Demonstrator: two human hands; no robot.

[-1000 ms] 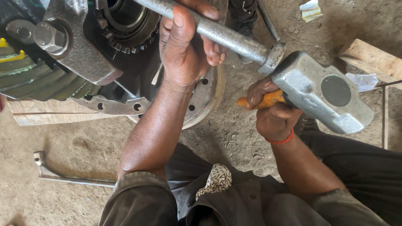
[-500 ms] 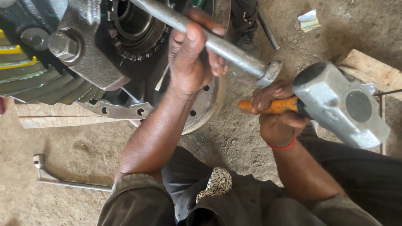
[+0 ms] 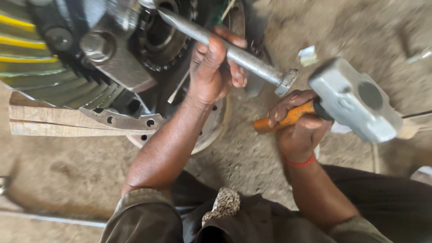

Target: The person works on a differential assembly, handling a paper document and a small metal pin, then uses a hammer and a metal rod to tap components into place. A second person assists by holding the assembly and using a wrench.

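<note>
My left hand (image 3: 212, 72) grips a long steel drift bar (image 3: 252, 63) whose far tip points into the greasy gear housing (image 3: 148, 40) at the top left. The bar's flattened near end (image 3: 286, 82) faces the hammer. My right hand (image 3: 297, 123) is closed round the orange handle (image 3: 288, 118) of a heavy grey sledgehammer. Its steel head (image 3: 353, 101) hangs a short gap to the right of the bar's end, not touching it.
A large toothed gear with yellow marks (image 3: 31, 58) sits at the far left. A bolted metal flange (image 3: 121, 120) rests on wooden blocks (image 3: 54, 121) on the dirt floor. A scrap of paper (image 3: 308, 56) lies beyond the bar, and a metal rod (image 3: 49, 218) lies at the lower left.
The hammer head has swung out to the right, then come slightly back toward the bar's end. The view has shifted; my left hand keeps its grip on the bar.
</note>
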